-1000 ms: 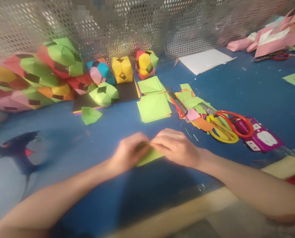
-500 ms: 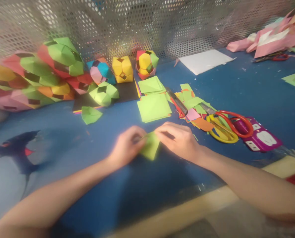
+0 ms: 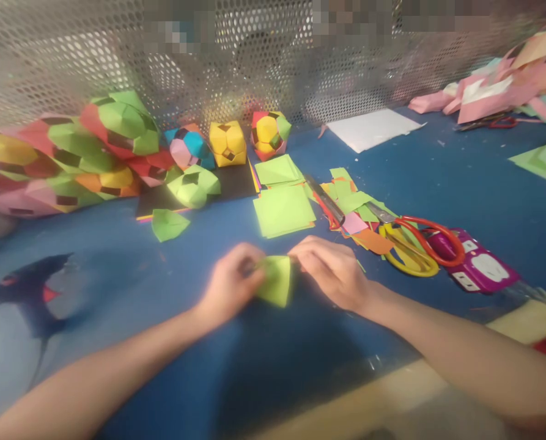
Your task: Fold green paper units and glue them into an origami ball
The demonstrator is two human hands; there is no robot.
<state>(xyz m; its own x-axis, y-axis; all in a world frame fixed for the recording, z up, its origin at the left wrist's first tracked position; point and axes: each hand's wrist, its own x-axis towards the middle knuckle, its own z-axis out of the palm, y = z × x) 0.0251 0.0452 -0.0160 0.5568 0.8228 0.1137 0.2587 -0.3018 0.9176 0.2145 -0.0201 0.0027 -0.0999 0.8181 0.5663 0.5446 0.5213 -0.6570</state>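
Note:
A small piece of lime-green paper (image 3: pixel 276 282) is held above the blue table, between my two hands. My left hand (image 3: pixel 236 278) pinches its left side with thumb and forefinger. At its upper right corner, my right hand (image 3: pixel 334 269) is closed with fingertips pressed together on the edge. Just beyond the hands lies a stack of green paper squares (image 3: pixel 284 209). A folded green paper piece (image 3: pixel 168 225) sits on the table to the left, near a green paper ball (image 3: pixel 194 186).
Colourful folded-paper balls (image 3: pixel 71 153) are heaped at the left, and a yellow one (image 3: pixel 227 143) stands by the perforated metal panel (image 3: pixel 273 67). Scissors (image 3: pixel 414 244), paper scraps (image 3: pixel 355 201) and a purple packet (image 3: pixel 481 263) lie to the right. White paper (image 3: pixel 373 128) is farther back.
The view has tilted slightly, so everything sits a little lower. The green paper has turned slightly between my hands, and my right fingers have shifted along its edge.

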